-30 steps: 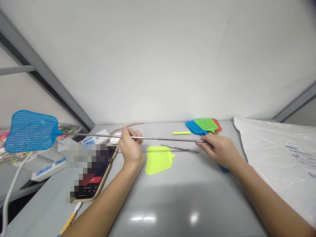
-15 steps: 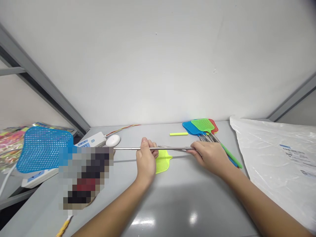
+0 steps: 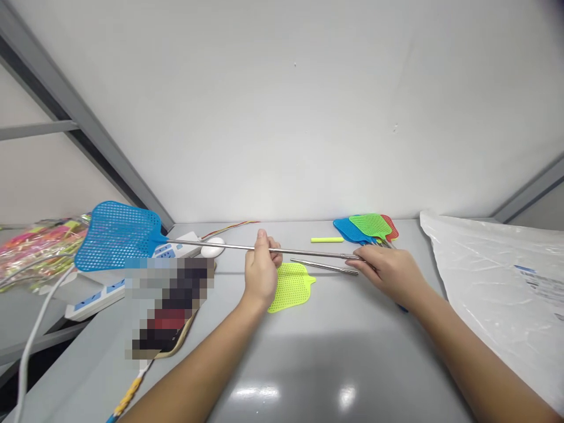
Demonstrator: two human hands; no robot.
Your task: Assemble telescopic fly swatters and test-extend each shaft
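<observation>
A blue fly swatter (image 3: 118, 238) with a telescopic metal rod is held across in front of me, its mesh head off to the left and a little higher. My left hand (image 3: 261, 276) is closed round the middle of the rod, thumb up. My right hand (image 3: 388, 271) grips the rod's right end; its fingers hide the handle. Under the rod, beside my left hand, a yellow-green swatter head (image 3: 291, 288) lies on the table. A loose metal rod (image 3: 324, 267) lies between the hands, apart from that head. Behind it is a short yellow-green tube (image 3: 326, 239).
Several swatters (image 3: 370, 228) are piled behind my right hand. A white plastic bag (image 3: 493, 299) covers the right side. At left are a phone with a blurred screen (image 3: 176, 317), a power strip (image 3: 88, 302), a white round object (image 3: 212, 247) and bagged colourful items (image 3: 39, 252).
The blue swatter's head has risen and shifted right, so its rod now slopes down to the right. More of the yellow-green head and loose rod shows. Both hands keep their grip; the view has shifted slightly.
</observation>
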